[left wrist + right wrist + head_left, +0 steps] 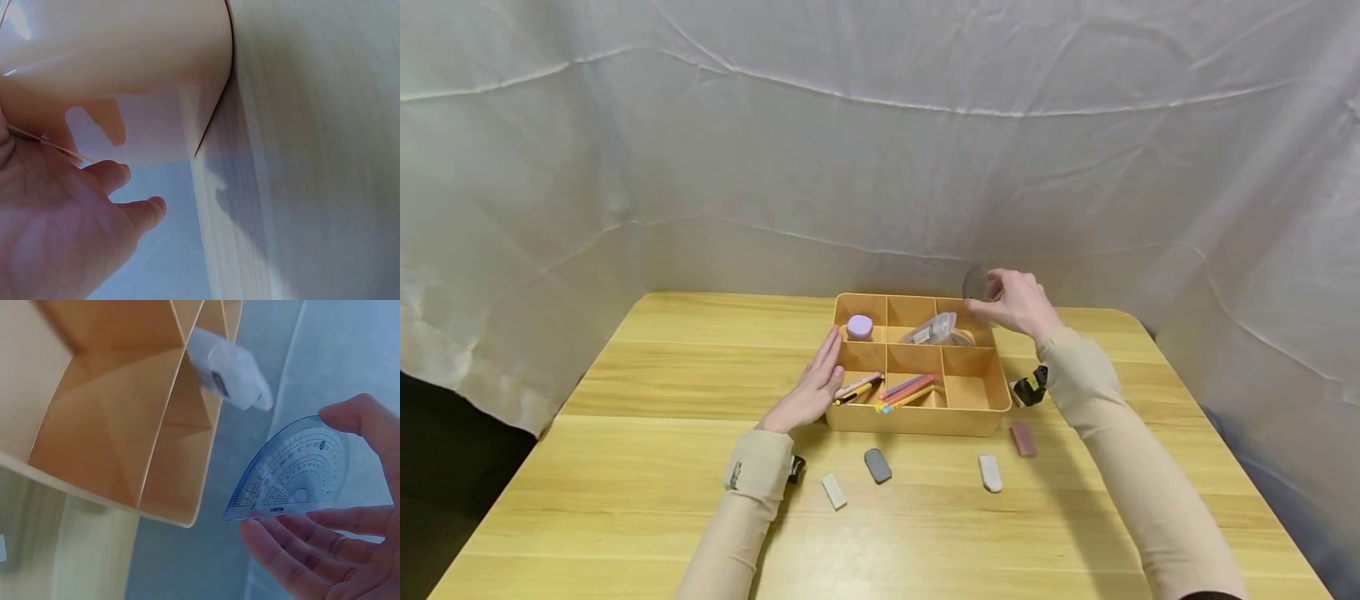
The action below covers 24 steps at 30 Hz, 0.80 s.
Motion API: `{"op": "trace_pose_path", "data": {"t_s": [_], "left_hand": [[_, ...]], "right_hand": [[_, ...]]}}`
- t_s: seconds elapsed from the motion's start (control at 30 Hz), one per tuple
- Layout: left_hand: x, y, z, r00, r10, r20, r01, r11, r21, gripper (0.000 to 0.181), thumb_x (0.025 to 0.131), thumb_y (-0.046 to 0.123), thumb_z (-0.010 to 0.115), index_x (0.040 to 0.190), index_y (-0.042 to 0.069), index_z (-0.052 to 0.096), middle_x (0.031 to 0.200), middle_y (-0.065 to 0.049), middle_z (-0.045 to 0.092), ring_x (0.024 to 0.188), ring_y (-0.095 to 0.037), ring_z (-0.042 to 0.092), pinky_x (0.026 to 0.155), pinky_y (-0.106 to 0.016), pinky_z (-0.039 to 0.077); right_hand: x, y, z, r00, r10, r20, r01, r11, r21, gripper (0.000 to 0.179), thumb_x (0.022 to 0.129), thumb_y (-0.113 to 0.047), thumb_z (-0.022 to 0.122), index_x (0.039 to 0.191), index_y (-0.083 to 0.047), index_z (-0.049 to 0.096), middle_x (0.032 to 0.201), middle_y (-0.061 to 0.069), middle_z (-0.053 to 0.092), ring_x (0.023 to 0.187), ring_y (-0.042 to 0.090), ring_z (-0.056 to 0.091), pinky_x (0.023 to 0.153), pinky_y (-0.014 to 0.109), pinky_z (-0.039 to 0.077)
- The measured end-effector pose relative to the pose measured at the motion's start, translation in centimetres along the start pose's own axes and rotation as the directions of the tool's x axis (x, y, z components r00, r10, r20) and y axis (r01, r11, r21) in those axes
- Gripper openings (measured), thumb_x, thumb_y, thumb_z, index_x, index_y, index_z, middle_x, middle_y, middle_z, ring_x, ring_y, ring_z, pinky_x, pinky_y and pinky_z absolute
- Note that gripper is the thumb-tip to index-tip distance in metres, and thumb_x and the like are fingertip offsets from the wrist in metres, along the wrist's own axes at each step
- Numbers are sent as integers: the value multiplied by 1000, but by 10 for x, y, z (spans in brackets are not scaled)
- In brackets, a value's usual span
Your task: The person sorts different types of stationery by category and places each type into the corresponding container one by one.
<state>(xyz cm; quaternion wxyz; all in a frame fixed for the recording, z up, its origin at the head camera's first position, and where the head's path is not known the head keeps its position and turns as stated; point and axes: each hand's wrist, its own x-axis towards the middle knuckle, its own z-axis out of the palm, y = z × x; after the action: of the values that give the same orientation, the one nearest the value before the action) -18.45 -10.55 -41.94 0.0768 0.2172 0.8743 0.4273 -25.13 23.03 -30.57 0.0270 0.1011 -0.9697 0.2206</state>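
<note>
A clear plastic protractor (pixel 294 472) is pinched between the thumb and fingers of my right hand (pixel 1018 302). It is held up over the back right corner of an orange divided organizer box (pixel 910 422). My left hand (pixel 811 393) lies along the box's left wall, its fingers straight at the rim. Inside the box, a lilac rounded object (pixel 860 327) sits in the back left compartment. A clear-wrapped white item (pixel 934 328) leans across the back divider. Colored pencils (pixel 908 392) lie in the front middle compartment, and more pens (pixel 859 388) in the front left one.
On the wooden table (pixel 685 500), in front of the box, lie a small white block (pixel 833 492), a dark grey rounded block (pixel 877 466) and a white rounded block (pixel 990 473). A pink block (pixel 1023 439) lies farther right. A pale curtain (pixel 880 183) hangs behind the table.
</note>
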Motion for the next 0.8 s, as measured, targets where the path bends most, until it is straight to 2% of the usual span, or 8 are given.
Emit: {"op": "trace_pose_path", "data": {"t_s": [0.13, 0.27, 0.4, 0.53, 0.67, 0.8], "left_hand": [[0, 0, 0, 1000, -5, 3, 5, 1000, -1, 61, 111, 18, 28, 159, -2, -3, 170, -13, -15, 158, -37, -6, 124, -67, 1], [0, 0, 0, 1000, -4, 2, 4, 1000, 6, 61, 110, 17, 28, 159, -3, -2, 170, -13, -15, 158, -37, -6, 124, -67, 1], [1, 0, 0, 1000, 3, -2, -3, 1000, 8, 60, 110, 17, 28, 159, -3, -2, 170, -14, -13, 158, -37, -5, 124, -68, 2], [1, 0, 1, 1000, 12, -10, -12, 1000, 5, 60, 110, 18, 28, 159, -4, -1, 170, -16, -11, 157, -39, -3, 123, -69, 3], [2, 0, 2, 1000, 24, -13, -24, 1000, 0, 60, 111, 18, 27, 158, -6, 0, 169, -17, -11, 157, -41, -1, 122, -71, 2], [3, 2, 3, 1000, 30, -3, -30, 1000, 3, 60, 111, 18, 27, 158, -6, 0, 169, -18, -12, 157, -41, -1, 122, -71, 3]], "right_hand": [[12, 5, 5, 998, 57, 16, -57, 998, -3, 73, 88, -40, 67, 139, 9, 50, 114, 26, 68, 106, 40, 62, 96, 54, 50], [20, 7, 12, 990, 117, 76, -118, 993, 2, 79, 90, -43, 67, 146, 8, 43, 123, 29, 65, 114, 44, 62, 100, 56, 51], [24, 7, 19, 978, 162, 134, -162, 987, -12, 85, 92, -44, 66, 153, 4, 32, 144, 31, 50, 133, 51, 46, 110, 62, 42], [26, 4, 22, 969, 175, 177, -169, 985, -46, 84, 93, -43, 64, 155, 1, 28, 155, 31, 36, 141, 53, 34, 115, 65, 35], [30, 3, 19, 963, 160, 217, -145, 986, -80, 77, 94, -42, 64, 152, -1, 35, 150, 30, 44, 135, 50, 43, 111, 63, 40], [32, 4, 16, 943, 163, 291, -156, 987, -49, 72, 94, -39, 65, 150, -2, 39, 144, 30, 50, 107, 39, 66, 98, 53, 54]]}}
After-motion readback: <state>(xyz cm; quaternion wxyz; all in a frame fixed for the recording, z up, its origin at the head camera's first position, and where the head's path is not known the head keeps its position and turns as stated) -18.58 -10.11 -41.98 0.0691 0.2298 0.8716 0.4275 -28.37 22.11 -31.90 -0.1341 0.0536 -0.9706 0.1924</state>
